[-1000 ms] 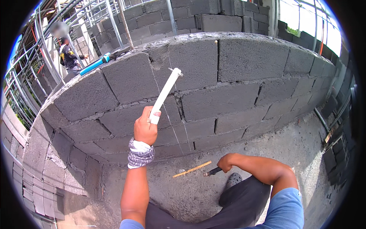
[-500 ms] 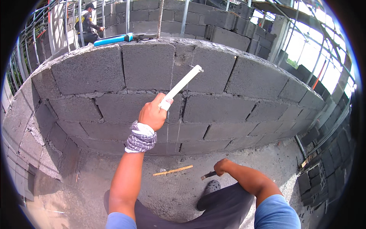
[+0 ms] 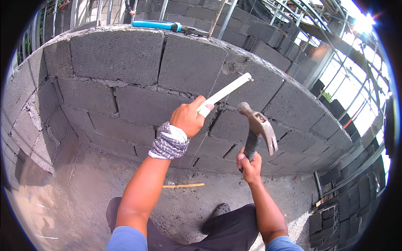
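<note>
The right hand point(image 3: 248, 164) is clenched around the handle of a hammer point(image 3: 257, 125), head raised. Farther up, the left hand point(image 3: 188, 119) grasps a white stick point(image 3: 226, 92), its far tip against the block wall point(image 3: 188, 67).

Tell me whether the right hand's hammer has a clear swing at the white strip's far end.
Probably yes. The right hand holds the hammer raised just below the white strip, nothing lies between them, and the left hand grips the strip's lower end.
</note>
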Motion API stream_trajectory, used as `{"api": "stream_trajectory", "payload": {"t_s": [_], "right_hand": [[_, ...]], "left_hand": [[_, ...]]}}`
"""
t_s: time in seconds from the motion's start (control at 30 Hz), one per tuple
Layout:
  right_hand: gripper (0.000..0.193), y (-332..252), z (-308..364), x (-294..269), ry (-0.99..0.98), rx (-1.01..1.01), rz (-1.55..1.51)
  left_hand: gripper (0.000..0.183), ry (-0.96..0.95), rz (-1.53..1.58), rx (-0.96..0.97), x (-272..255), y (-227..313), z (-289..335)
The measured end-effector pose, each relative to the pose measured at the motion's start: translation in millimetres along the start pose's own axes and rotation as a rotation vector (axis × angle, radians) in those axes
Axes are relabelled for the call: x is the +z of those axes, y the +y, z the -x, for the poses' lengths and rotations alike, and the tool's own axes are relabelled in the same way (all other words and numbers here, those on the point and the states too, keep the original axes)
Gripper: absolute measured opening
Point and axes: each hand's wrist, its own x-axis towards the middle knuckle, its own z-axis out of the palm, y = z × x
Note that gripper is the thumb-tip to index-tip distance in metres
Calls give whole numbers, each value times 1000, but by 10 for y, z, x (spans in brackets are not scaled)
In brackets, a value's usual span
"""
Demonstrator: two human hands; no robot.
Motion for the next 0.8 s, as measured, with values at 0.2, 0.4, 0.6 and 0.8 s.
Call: {"api": "stream_trajectory", "payload": {"t_s": [0.2,0.4,0.6,0.8], "right_hand": [[31,-60,-561,66,258,-300,38],[36,-315,-612,175,269,-92,224],[23,-399,-341,12,292,-410,161],[24,-233,-295,-45,311,-376,194]], "left_hand": [[32,-1,17,-29,-9,17,2],[33,51,-11,-40,-16,-93,-56],[27,116,-27,158,117,-178,-37],[28,129,-52,141,239,-191,-42]]}}
